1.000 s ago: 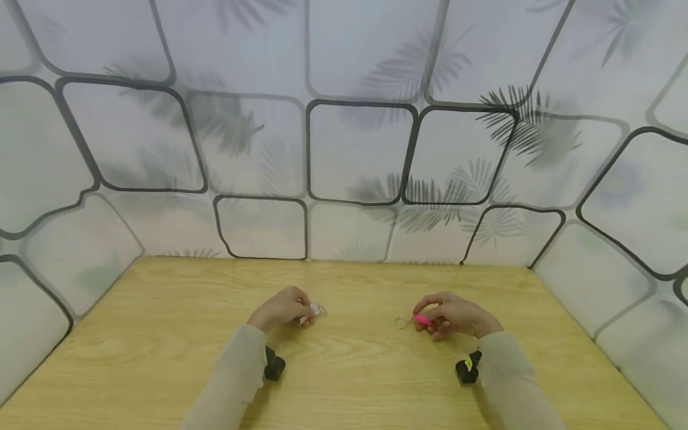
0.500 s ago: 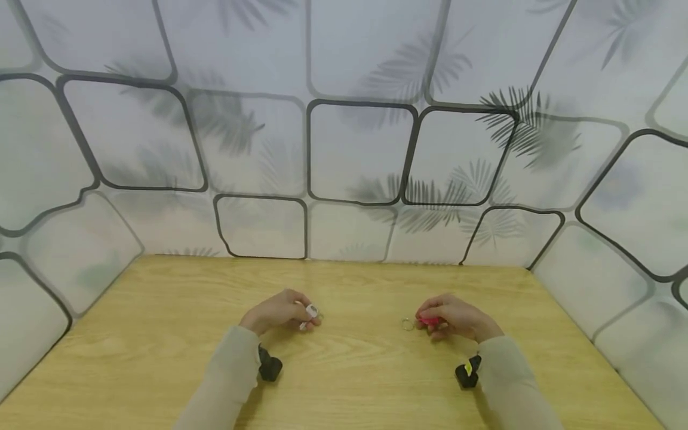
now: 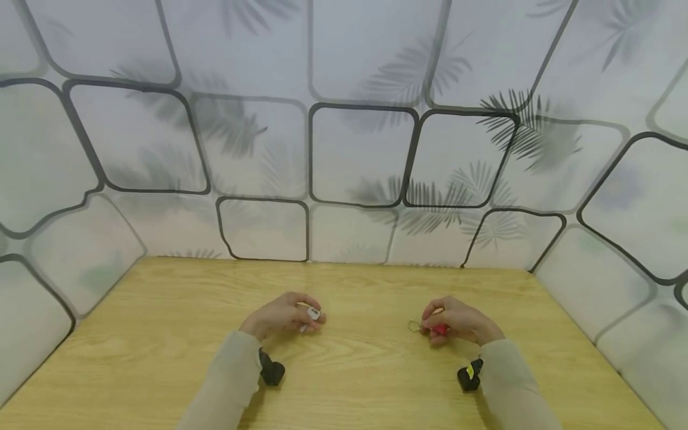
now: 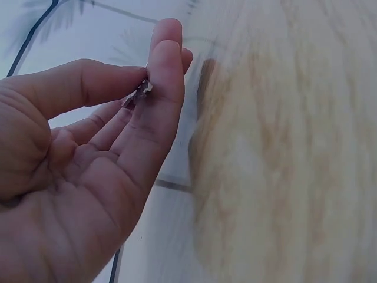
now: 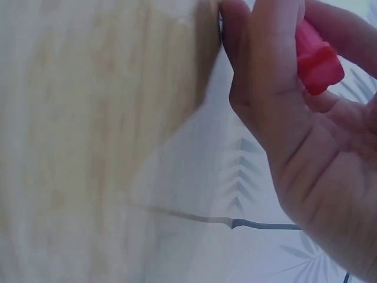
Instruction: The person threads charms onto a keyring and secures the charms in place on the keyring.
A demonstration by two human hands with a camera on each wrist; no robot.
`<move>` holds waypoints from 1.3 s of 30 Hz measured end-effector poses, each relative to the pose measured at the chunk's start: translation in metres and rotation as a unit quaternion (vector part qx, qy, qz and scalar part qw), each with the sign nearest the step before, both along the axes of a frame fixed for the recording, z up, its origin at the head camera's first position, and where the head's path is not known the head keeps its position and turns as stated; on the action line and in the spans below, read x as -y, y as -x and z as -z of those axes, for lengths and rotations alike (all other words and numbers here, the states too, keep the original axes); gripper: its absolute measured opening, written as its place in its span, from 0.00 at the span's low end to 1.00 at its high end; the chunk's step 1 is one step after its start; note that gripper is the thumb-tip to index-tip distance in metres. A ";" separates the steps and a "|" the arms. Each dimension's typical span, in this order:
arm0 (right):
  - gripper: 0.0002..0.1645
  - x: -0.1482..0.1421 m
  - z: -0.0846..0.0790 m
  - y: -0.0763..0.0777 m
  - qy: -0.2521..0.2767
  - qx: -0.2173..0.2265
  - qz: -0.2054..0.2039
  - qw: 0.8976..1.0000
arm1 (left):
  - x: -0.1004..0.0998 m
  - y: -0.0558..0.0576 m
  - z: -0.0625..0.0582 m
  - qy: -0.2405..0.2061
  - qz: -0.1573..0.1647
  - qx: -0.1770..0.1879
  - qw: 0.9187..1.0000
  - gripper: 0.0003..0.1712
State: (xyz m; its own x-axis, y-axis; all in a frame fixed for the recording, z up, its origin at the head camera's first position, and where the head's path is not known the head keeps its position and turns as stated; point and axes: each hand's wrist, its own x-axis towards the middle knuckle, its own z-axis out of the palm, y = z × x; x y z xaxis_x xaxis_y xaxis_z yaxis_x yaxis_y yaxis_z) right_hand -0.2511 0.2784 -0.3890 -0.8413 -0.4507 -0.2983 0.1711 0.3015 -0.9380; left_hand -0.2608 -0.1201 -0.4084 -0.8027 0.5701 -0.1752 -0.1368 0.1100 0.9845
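Observation:
My left hand (image 3: pixel 285 313), raised over the middle of the table, pinches a small silver key (image 3: pixel 313 313) between thumb and index finger. The left wrist view shows only a jagged bit of the metal key (image 4: pixel 139 93) at the fingertips; the rest is hidden by the fingers. To the right, my right hand (image 3: pixel 457 321) grips a pink-red keychain (image 3: pixel 439 329) between thumb and fingers. Its thin metal ring (image 3: pixel 414 325) sticks out leftward past the fingertips. Up close, the blunt end of the red keychain (image 5: pixel 320 62) shows behind a finger. Both hands are apart.
A light wood-grain table (image 3: pixel 355 382) lies beneath both hands. White patterned panels (image 3: pixel 352 233) with dark lines and leaf prints rise along its back and sides. A black wrist camera (image 3: pixel 271 370) sits under the left wrist, another camera (image 3: pixel 470 376) under the right.
The right hand has drawn slightly right with the keychain, now more covered by its fingers. The key has turned in the left fingers, and its ring, seen earlier, is now largely hidden.

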 end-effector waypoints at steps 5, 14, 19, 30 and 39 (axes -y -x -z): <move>0.10 0.000 -0.004 -0.002 0.016 0.015 -0.010 1.000 | 0.001 -0.002 0.002 -0.008 0.002 0.001 1.000 0.17; 0.16 -0.008 -0.001 -0.004 0.056 0.023 -0.043 0.997 | -0.001 -0.004 0.003 -0.007 -0.008 -0.013 1.000 0.15; 0.15 -0.006 0.004 -0.005 0.073 0.017 -0.023 0.997 | -0.002 -0.007 0.001 -0.012 -0.006 -0.016 1.000 0.13; 0.08 0.006 0.008 -0.008 0.070 0.004 0.023 0.997 | 0.000 -0.017 -0.003 -0.029 -0.011 -0.022 0.999 0.12; 0.05 0.011 0.007 -0.014 0.079 0.002 0.048 0.996 | -0.001 -0.024 -0.001 -0.032 -0.016 -0.017 0.999 0.10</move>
State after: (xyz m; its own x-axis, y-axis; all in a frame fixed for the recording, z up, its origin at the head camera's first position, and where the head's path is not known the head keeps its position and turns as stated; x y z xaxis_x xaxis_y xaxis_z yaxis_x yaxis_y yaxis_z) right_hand -0.2371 0.2675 -0.3958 -0.8817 -0.4100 -0.2333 0.1959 0.1317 -0.9717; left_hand -0.2370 -0.1189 -0.4071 -0.8256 0.5533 -0.1109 -0.1051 0.0422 0.9936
